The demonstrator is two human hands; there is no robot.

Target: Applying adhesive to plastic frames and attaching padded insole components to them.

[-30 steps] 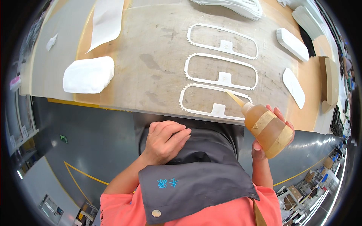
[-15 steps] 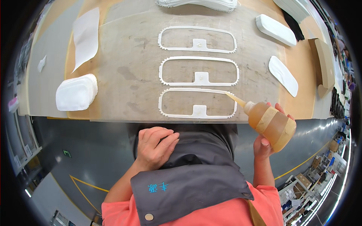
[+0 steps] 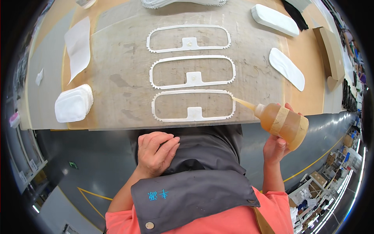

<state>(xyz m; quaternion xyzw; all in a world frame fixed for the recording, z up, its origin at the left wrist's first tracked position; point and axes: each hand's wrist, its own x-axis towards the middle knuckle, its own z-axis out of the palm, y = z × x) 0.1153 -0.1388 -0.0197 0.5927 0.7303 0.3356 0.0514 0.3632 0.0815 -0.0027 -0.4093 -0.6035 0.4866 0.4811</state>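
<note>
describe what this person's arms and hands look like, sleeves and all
The left hand and right hand are bare: no gloves show. The forearms are uncovered too, below short, plain coral-pink sleeves. Between them is a dark grey apron with small blue markings and a round metallic snap.

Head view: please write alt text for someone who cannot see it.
A right hand holds an amber bottle, its nozzle at the right end of the nearest of three white frames on a table. The left hand is loosely curled.

Frames lie on the table (box to their right)
</note>
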